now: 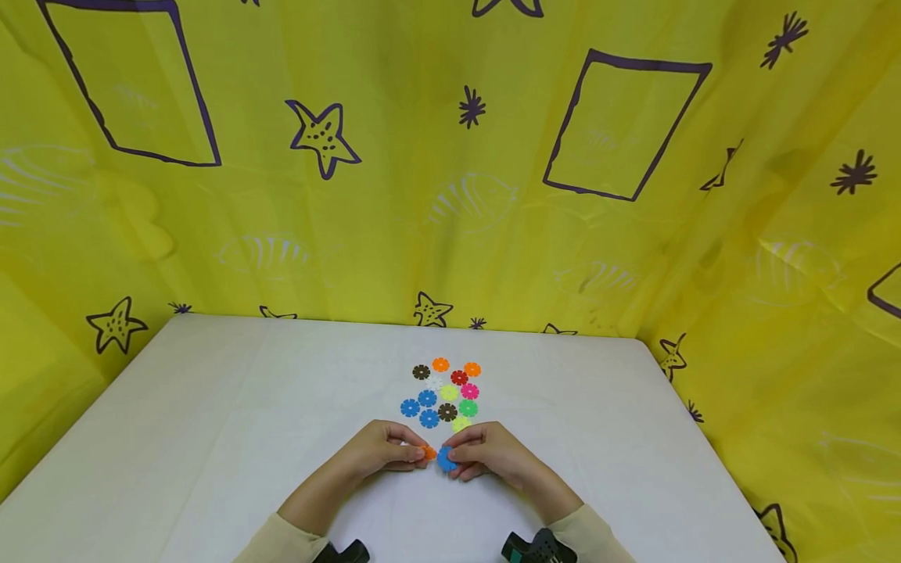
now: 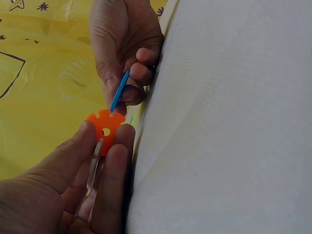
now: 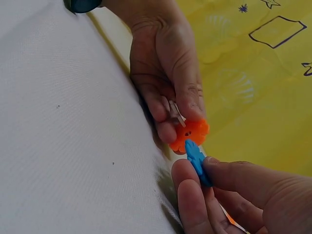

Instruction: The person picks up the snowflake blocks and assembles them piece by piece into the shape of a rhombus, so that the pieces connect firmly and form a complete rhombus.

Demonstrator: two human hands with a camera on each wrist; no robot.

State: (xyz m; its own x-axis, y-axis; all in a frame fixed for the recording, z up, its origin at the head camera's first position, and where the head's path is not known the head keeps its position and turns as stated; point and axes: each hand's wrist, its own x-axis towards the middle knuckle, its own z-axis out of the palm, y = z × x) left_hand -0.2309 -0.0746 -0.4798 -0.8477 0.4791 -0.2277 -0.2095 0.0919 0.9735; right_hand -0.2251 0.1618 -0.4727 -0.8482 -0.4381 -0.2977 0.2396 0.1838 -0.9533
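Note:
My left hand [image 1: 383, 450] pinches an orange notched disc [image 2: 105, 119] between thumb and fingers. A whitish, clear-looking notched disc [image 2: 95, 165] is joined to the orange one and lies partly hidden among the fingers. My right hand [image 1: 496, 453] pinches a blue notched disc [image 3: 196, 163] by its edge. In the left wrist view the blue disc stands edge-on at a notch of the orange disc; the two meet or nearly touch, I cannot tell which. An orange sliver [image 3: 231, 219] shows between my right fingers, mostly hidden.
Beyond the hands, several loose notched discs lie on the white table [image 1: 211, 438], among them a brown disc [image 1: 421, 372], a pink disc [image 1: 469, 391] and a green disc [image 1: 468, 407]. A yellow patterned curtain [image 1: 394, 219] borders the table at the back and sides.

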